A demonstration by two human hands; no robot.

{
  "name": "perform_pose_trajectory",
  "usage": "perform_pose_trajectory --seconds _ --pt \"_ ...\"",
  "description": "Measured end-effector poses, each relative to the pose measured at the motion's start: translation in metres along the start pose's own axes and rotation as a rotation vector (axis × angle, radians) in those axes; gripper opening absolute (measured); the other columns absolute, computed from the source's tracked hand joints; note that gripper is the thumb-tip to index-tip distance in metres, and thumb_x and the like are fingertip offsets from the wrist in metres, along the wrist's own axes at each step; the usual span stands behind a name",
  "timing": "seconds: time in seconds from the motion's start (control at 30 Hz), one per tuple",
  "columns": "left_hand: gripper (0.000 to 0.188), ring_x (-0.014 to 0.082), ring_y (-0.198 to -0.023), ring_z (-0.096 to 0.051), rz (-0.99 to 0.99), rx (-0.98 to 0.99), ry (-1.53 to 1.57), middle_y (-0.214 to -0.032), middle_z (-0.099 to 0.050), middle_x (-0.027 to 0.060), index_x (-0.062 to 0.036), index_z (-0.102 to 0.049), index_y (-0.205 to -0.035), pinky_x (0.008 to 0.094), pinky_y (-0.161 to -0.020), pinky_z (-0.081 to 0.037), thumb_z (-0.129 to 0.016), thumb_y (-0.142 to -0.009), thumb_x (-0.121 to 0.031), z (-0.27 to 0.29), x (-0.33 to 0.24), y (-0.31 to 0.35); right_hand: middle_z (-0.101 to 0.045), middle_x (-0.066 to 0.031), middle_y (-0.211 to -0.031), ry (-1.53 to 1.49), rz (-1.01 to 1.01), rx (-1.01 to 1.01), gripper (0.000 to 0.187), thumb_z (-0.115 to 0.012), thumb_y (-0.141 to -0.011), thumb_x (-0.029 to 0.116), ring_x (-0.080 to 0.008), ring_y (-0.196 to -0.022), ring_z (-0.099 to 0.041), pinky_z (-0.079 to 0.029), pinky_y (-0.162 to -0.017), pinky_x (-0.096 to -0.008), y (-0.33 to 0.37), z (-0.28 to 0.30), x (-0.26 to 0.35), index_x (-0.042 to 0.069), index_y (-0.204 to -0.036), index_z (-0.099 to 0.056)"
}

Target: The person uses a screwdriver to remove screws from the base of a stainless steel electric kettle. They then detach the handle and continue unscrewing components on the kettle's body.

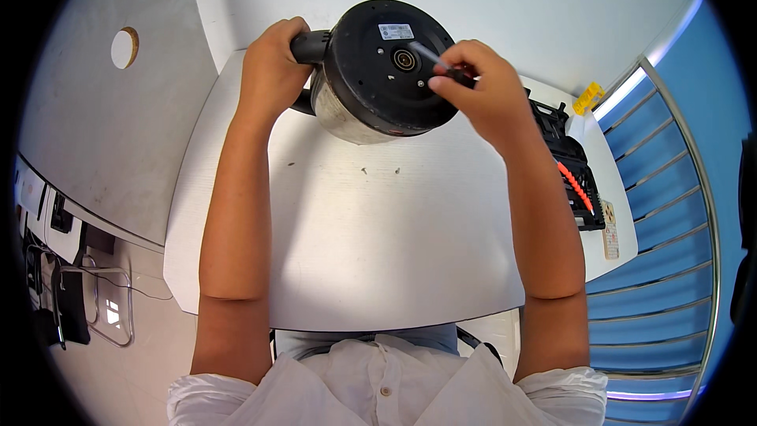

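An electric kettle (359,79) with a black base and a pale metal body is tipped so its underside faces me. My left hand (272,67) is wrapped around its black handle at the left. In the middle of the base is a round connector (405,60) with metal rings, with a few small screw spots about it. Pinched in my right hand (487,88) is a screwdriver (432,57), its shaft slanting over the base beside the connector. Whether its tip touches the base, I cannot tell. Below the kettle, small screws (397,170) lie on the white table (394,252).
At the table's right edge lies an open black tool case (582,159) with an orange flexible shaft (576,185). A pale remote-like piece (610,230) and a yellow item (589,99) are near it. A metal railing (694,166) runs along the right; a grey panel (118,118) stands left.
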State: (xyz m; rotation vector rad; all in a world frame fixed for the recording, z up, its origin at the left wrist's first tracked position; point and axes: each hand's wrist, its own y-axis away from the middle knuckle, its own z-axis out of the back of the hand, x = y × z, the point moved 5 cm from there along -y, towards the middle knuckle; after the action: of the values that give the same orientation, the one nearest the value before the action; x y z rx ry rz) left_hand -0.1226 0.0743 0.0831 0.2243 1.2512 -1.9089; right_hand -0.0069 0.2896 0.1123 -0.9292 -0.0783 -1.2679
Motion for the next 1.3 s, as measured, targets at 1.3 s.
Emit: perform_pose_trajectory --seconds 1.3 --pt "0.022 0.0318 -0.077 -0.057 0.016 0.015 0.009 -0.081 -0.059 0.0118 -0.0038 -0.057 -0.083 0.0378 -0.068 -0.044 -0.065 -0.064 0.005 0.002 0.005 -0.002 -0.058 -0.0137 -0.092 0.325 -0.057 0.563 0.006 -0.058 -0.085 0.005 -0.0320 -0.087 -0.058 -0.048 -0.077 -0.0414 0.078 -0.117 -0.080 0.001 -0.089 -0.060"
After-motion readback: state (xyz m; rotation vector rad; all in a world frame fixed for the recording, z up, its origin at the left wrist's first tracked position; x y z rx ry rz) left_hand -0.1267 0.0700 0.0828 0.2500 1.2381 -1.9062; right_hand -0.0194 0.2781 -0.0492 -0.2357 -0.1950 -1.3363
